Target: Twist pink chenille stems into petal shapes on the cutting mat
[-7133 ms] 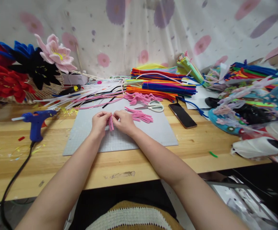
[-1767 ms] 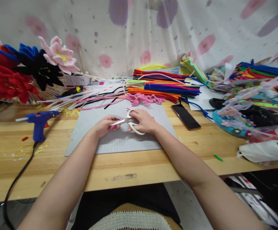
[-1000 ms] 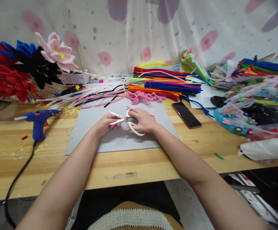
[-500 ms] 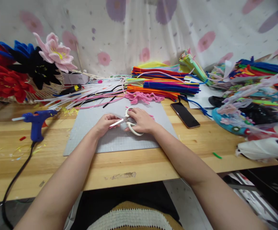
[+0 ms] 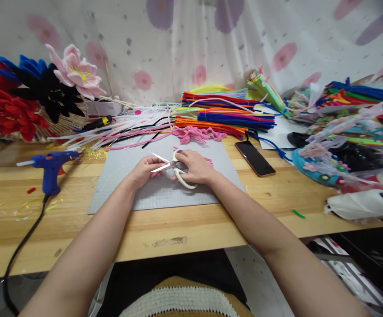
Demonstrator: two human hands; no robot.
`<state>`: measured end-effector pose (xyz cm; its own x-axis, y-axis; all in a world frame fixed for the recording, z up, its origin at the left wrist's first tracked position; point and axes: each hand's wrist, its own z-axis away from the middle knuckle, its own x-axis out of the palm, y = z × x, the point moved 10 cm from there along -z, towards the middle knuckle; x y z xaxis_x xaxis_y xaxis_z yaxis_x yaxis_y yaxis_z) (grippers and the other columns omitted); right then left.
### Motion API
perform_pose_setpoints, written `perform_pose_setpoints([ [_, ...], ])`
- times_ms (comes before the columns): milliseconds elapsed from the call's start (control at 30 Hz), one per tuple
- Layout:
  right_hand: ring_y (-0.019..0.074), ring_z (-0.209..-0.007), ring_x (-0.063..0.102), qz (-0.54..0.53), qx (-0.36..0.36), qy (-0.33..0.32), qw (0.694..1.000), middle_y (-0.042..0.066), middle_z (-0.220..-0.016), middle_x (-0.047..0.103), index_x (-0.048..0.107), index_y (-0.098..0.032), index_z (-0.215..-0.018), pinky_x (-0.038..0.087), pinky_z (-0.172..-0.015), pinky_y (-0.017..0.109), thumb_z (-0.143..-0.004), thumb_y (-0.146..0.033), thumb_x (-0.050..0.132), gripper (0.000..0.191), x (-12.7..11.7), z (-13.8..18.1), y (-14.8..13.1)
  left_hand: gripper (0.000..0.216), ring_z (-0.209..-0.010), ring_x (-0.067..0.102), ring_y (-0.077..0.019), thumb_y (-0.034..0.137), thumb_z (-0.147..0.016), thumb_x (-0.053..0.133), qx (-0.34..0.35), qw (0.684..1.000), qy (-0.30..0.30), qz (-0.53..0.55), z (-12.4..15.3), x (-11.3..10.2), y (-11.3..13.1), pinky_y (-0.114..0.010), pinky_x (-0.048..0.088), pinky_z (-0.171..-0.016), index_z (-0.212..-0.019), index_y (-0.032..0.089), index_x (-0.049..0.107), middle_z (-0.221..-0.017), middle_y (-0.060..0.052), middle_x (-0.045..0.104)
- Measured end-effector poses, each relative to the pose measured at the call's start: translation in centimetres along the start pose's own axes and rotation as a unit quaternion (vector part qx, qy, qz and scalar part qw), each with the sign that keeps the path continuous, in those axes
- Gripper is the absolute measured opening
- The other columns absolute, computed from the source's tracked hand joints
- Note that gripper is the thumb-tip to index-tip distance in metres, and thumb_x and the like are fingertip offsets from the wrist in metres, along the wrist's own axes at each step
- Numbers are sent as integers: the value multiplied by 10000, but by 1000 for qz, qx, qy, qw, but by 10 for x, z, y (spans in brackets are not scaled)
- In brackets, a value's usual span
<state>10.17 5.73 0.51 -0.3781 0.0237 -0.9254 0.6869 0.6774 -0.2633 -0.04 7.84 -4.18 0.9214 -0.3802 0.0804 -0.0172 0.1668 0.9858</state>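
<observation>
My right hand (image 5: 193, 165) grips a pair of scissors with cream handles (image 5: 187, 182), its blades spread and pointing left. Close to the blades, my left hand (image 5: 144, 171) is closed on a short pink pipe cleaner piece (image 5: 154, 174), mostly hidden by the fingers. Both hands are over a grey cutting mat (image 5: 112, 193). Several short pink pieces (image 5: 208, 160) lie beyond my right hand. At the mat's far edge rests a bunch of bent pink pipe cleaners (image 5: 191, 134).
A blue glue gun (image 5: 51, 171) stands at the left, its cord running off the table. Right of the mat lies a phone (image 5: 255, 158). Bundles of coloured pipe cleaners (image 5: 234, 119) fill the back. Fuzzy flowers (image 5: 75, 72) stand at the far left.
The scissor blades have spread apart, and the lower handle has swung slightly downward. My hands have stayed in nearly the same place; more of the pink piece shows below the left fingers.
</observation>
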Motion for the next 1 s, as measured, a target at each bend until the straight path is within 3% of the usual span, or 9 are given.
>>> perform_pose_setpoints([
  [500, 211, -834, 492, 7, 0, 18, 1000, 78, -919, 571, 525, -184, -908, 318, -702, 303, -714, -528, 543, 395, -1, -1, -5, 146, -425, 447, -76, 216, -554, 636, -25, 998, -30, 47, 2, 5, -2, -206, 276, -423, -646, 102, 643, -480, -18, 555],
  [1000, 215, -853, 486, -10, -7, 14, 1000, 87, -947, 562, 507, -182, -924, 322, -715, 309, -715, -566, 533, 438, -1, -3, -7, 103, -415, 441, -83, 187, -531, 617, -38, 994, -72, 80, 5, 19, 5, -209, 303, -426, -565, 90, 612, -445, -35, 531],
])
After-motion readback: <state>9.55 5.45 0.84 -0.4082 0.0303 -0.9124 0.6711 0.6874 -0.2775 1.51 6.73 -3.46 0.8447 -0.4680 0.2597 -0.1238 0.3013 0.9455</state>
